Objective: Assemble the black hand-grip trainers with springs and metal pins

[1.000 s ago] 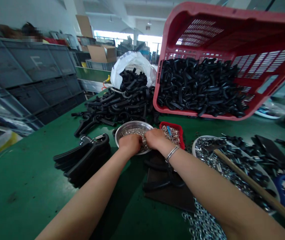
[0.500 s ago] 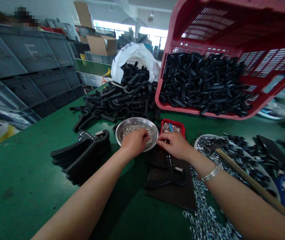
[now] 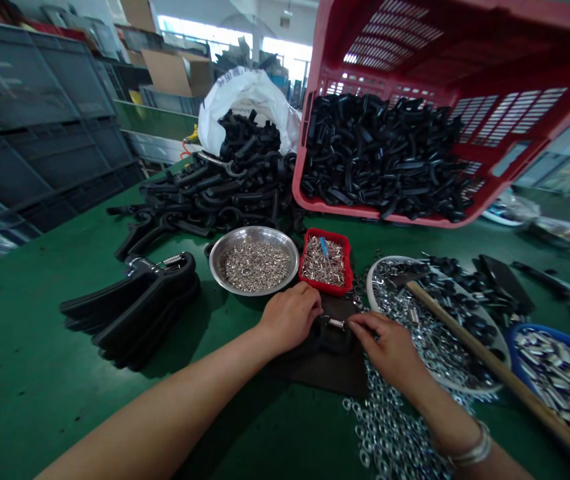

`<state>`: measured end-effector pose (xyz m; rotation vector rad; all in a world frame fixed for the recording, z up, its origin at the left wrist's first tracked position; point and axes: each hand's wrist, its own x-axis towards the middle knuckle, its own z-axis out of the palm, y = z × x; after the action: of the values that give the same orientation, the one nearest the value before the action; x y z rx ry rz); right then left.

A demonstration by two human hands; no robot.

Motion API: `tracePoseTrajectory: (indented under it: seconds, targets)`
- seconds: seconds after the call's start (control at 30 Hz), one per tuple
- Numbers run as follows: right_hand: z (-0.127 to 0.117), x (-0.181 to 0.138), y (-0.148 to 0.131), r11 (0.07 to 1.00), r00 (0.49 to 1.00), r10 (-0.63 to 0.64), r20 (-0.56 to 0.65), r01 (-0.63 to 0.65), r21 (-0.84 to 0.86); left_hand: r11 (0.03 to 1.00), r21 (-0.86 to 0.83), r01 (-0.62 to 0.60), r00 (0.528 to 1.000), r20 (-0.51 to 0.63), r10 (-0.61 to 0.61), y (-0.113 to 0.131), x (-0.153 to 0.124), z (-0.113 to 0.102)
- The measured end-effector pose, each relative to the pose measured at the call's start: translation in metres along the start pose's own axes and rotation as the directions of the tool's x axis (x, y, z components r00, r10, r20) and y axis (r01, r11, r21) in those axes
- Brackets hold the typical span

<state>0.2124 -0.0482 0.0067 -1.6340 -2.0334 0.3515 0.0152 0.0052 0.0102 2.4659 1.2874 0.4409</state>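
A black hand grip strengthener (image 3: 332,343) with a silver spring (image 3: 335,323) lies on a dark pad (image 3: 315,378) in front of me. My left hand (image 3: 292,317) is closed at its left side, fingertips by the left end of the spring; whatever they pinch is hidden. On the other side, my right hand (image 3: 387,343) has thumb and finger pinched at the right end of the spring. Anything between those tips is too small to name. Just behind stand a metal bowl (image 3: 218,270) of tiny metal parts and a red tray (image 3: 349,267) of small pins.
Stacked finished-looking hand grips (image 3: 135,313) lie at left. Black handles (image 3: 215,193) are heaped behind, beside a tilted red basket (image 3: 301,180). A wooden-handled hammer (image 3: 465,340) rests across a white tray (image 3: 372,287) at right. Loose metal rings (image 3: 389,433) cover the front right; a blue basin (image 3: 517,360) holds metal pieces.
My left hand has left the metal bowl and moved right to the hand grip. My right hand has come down from beside the red tray to the spring's right end. The view has shifted right.
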Motion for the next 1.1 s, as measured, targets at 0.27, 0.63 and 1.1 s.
tracePoseTrajectory:
  seconds: [0.27, 0.63, 1.1]
  targets:
    - [0.000, -0.003, 0.009, 0.991, 0.997, 0.075, 0.012, -0.076, 0.106, 1.000, -0.006, 0.004, 1.000, -0.016, -0.004, -0.002, 0.001, 0.005]
    - [0.008, -0.008, 0.006, 0.963, 0.980, -0.190, -0.056, 0.175, -0.205, 0.999, 0.030, 0.012, 1.000, -0.021, -0.011, 0.000, 0.000, 0.005]
    - [-0.008, -0.007, -0.014, 0.768, 0.951, -0.199, 0.239, 0.302, -0.564, 0.998, 0.024, 0.055, 0.997, -0.059, -0.054, 0.005, -0.003, 0.005]
